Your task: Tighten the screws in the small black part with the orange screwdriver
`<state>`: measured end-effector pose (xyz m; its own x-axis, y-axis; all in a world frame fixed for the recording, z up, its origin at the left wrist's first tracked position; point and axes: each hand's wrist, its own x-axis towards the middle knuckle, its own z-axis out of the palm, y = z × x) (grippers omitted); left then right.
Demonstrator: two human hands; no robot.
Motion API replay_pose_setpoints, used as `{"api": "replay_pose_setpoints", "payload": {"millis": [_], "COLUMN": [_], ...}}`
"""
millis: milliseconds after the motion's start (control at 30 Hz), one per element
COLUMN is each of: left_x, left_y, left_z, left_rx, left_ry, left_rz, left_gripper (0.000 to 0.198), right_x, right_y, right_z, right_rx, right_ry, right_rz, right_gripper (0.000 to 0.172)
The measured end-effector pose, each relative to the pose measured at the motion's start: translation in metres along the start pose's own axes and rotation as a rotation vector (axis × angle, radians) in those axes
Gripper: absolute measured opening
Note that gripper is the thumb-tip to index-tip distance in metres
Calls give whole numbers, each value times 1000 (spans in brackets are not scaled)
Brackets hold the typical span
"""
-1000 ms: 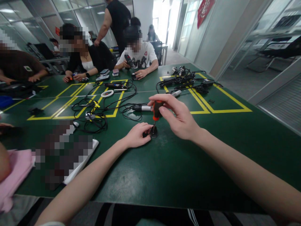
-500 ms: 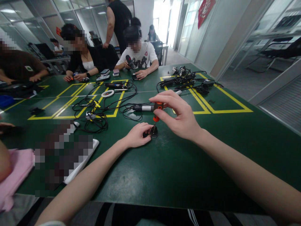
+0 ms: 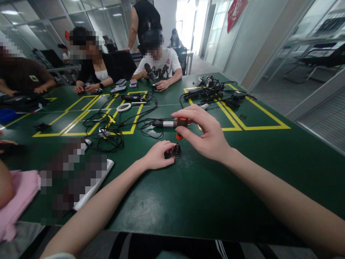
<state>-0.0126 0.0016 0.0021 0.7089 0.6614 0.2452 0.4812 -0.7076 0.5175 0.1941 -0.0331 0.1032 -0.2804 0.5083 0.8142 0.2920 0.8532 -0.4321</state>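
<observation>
My right hand grips the orange and black handle of a screwdriver between thumb and fingers. The screwdriver stands nearly upright, its shaft pointing down into a small round black part on the table. From the left, my left hand holds that part at its edge with thumb and fingertips. What the black part is cannot be made out, and the screwdriver's tip is hidden in it.
Black cables lie on the green table to the left, and another tangle of cables lies back right. Beyond my hands is a black and silver cylinder. A white tape roll lies farther back. Co-workers sit across the table.
My hands stay in place, with only a slight shift of the right fingers on the screwdriver, whose handle appears turned. A standing person in the background has moved right.
</observation>
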Motion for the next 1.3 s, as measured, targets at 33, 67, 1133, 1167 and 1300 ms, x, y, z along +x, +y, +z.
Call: {"api": "replay_pose_setpoints", "payload": {"millis": [33, 67, 1133, 1167, 1300], "left_x": [0, 0, 1, 1, 0], "left_y": [0, 0, -2, -2, -1], "left_z": [0, 0, 1, 1, 1], "left_rx": [-5, -11, -28, -32, -36], "left_ry": [1, 2, -14, -14, -7], "left_rz": [2, 6, -3, -3, -5], "left_gripper": [29, 29, 25, 24, 25], "right_x": [0, 0, -2, -2, -4], "right_y": [0, 0, 9, 9, 9], "right_z": [0, 0, -1, -1, 0], "right_rx": [-6, 3, 199, 191, 178], "right_ry": [3, 1, -277, -290, -300], "right_rz": [6, 20, 461, 464, 420], "right_gripper": [24, 26, 18, 18, 12]}}
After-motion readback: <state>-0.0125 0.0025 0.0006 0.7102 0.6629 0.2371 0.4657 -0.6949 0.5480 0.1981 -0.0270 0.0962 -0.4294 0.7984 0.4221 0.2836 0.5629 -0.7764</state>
